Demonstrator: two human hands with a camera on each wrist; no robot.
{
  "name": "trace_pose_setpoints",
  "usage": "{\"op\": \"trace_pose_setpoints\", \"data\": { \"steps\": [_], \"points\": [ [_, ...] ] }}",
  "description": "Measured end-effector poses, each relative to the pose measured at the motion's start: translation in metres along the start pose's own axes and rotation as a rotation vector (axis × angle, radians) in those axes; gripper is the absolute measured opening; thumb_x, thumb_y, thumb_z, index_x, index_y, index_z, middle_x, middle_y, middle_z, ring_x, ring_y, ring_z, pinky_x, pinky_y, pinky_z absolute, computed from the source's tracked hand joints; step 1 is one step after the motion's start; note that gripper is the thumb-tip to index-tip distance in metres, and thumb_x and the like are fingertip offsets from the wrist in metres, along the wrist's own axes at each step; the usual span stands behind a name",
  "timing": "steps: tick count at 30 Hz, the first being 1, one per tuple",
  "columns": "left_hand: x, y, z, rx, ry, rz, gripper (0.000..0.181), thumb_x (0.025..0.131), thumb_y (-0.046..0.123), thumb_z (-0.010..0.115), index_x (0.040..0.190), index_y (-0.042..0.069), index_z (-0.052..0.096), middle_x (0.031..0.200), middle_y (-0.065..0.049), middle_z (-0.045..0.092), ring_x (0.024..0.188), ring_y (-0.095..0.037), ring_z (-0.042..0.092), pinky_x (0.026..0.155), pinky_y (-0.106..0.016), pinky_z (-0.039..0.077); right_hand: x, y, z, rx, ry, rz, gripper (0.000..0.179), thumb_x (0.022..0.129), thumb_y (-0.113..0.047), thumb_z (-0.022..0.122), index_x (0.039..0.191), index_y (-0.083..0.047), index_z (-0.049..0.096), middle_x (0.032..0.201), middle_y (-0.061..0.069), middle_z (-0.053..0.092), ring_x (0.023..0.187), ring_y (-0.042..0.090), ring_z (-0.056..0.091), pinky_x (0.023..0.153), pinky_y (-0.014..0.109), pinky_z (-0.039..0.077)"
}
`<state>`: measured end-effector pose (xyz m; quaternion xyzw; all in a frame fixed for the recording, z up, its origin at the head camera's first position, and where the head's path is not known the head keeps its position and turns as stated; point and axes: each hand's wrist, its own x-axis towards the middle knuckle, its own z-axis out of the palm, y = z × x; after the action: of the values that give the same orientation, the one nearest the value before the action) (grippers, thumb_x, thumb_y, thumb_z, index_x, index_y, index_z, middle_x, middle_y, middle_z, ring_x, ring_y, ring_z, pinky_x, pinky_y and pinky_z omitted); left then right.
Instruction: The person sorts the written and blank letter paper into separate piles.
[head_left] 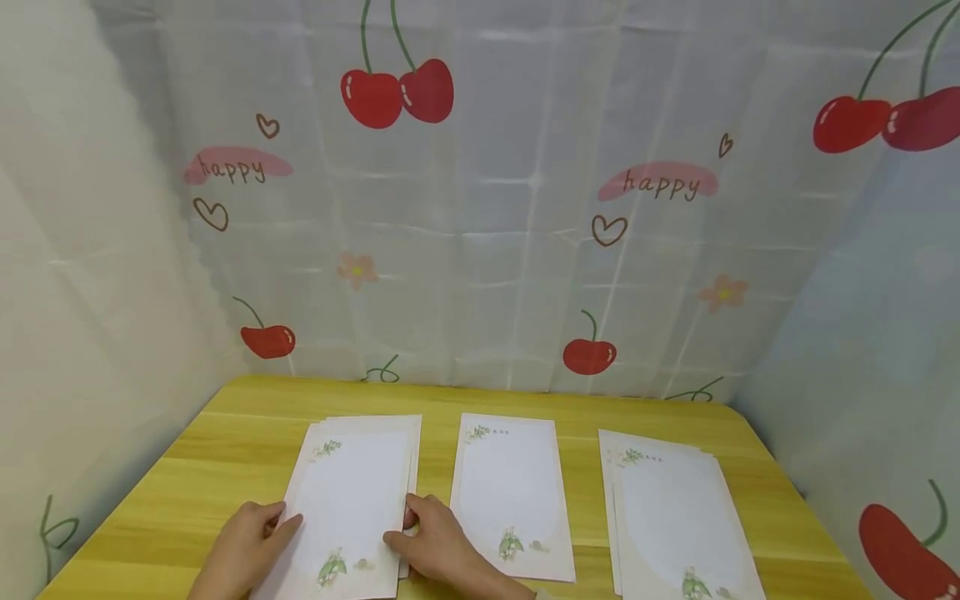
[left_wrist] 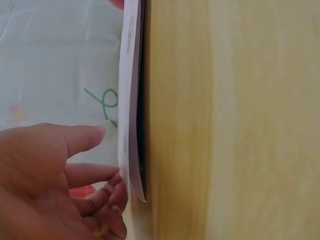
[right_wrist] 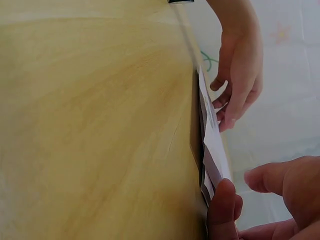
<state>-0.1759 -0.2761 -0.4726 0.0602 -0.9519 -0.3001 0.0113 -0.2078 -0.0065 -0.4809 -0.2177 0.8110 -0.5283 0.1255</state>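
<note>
Loosely spread, the left hand [head_left: 243, 543] and right hand [head_left: 442, 542] touch opposite edges of the stacked sheets [head_left: 354, 496] between them, a floral paper [head_left: 512, 493] lying beside the right hand.

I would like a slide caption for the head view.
Left hand and right hand touch opposite edges of the leftmost floral stationery stack at a wood-grain table.
</note>
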Motion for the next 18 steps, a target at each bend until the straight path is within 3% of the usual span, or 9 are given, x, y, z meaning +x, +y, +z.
{"op": "trace_pose_setpoints", "data": {
  "steps": [4,9,11,14,18],
  "points": [
    [0.0,-0.001,0.0,0.02,0.0,0.014,0.026,0.093,0.023,0.069,0.085,-0.002,0.068,0.072,-0.005,0.048,0.071,-0.02,0.043,0.063,-0.031,0.037,0.001,-0.001,-0.002,-0.056,0.003,-0.007,0.028,0.088,-0.019,0.073,0.076,-0.007,0.05,0.076,0.003,0.045,0.045,0.004,0.044,0.047,0.021,0.037],
    [-0.002,0.002,-0.002,0.034,0.014,0.008,0.026,0.093,0.023,0.068,0.082,0.001,0.062,0.073,-0.006,0.044,0.074,-0.02,0.043,0.065,-0.033,0.036,0.001,-0.004,-0.008,-0.14,0.011,-0.01,0.029,0.087,-0.024,0.073,0.078,-0.007,0.051,0.076,0.001,0.045,0.058,0.01,0.043,0.052,0.023,0.035],
    [-0.001,0.008,-0.002,0.025,0.025,0.023,0.029,0.094,0.025,0.068,0.094,-0.004,0.066,0.079,-0.007,0.05,0.076,-0.02,0.047,0.067,-0.034,0.041,0.0,-0.004,-0.014,-0.167,0.011,-0.01,0.029,0.088,-0.025,0.072,0.08,-0.006,0.053,0.077,0.002,0.045,0.062,0.011,0.043,0.053,0.024,0.035],
    [0.002,0.021,0.0,0.002,0.034,0.061,0.049,0.093,0.027,0.069,0.116,-0.016,0.062,0.092,-0.011,0.06,0.081,-0.021,0.054,0.073,-0.04,0.048,-0.004,-0.002,-0.027,-0.197,0.018,-0.018,0.034,0.089,-0.026,0.073,0.101,0.005,0.063,0.084,0.001,0.05,0.069,0.011,0.045,0.059,0.024,0.04],
    [0.006,0.046,0.012,-0.022,0.019,0.121,0.052,0.094,0.029,0.069,0.123,-0.014,0.061,0.109,-0.019,0.064,0.099,-0.033,0.062,0.088,-0.05,0.049,-0.012,0.003,-0.05,-0.267,0.062,-0.03,0.063,0.09,-0.027,0.073,0.132,0.014,0.053,0.091,0.001,0.054,0.067,0.008,0.046,0.06,0.024,0.043]
  ]
}}
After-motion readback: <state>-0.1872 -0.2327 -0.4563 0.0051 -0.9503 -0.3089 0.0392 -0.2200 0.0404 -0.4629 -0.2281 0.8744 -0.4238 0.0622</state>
